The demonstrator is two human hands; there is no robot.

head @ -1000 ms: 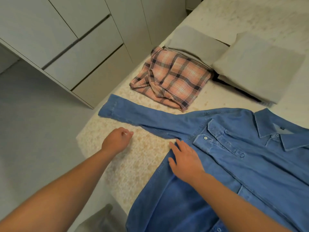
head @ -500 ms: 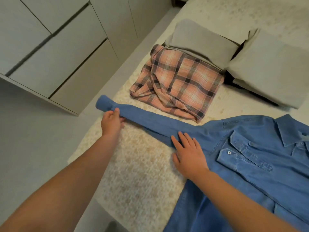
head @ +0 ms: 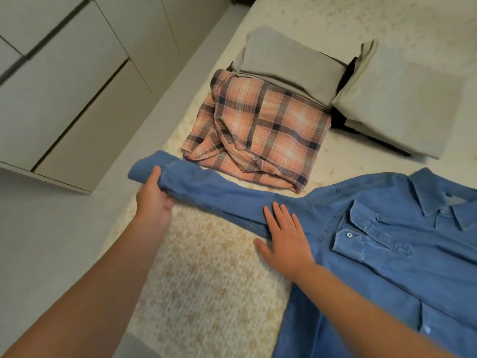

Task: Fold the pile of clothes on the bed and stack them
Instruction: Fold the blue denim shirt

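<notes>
The blue shirt (head: 374,244) lies face up and buttoned on the bed (head: 211,293), collar toward the right of the view, its body running down to the lower right edge. One sleeve stretches out long and straight to the left, toward the edge of the bed. The left hand (head: 154,200) grips this sleeve just inside the cuff, thumb on top, while the right hand (head: 286,239) lies flat with fingers spread near the armpit, pinning the cloth. The shirt looks like denim: soft and limp, a little heavy, likely to hold a crease. The cuff and shoulder seam seem the best holds. Beyond it lie a crumpled checked shirt (head: 260,130) and folded beige clothes (head: 395,99), perhaps over something dark
</notes>
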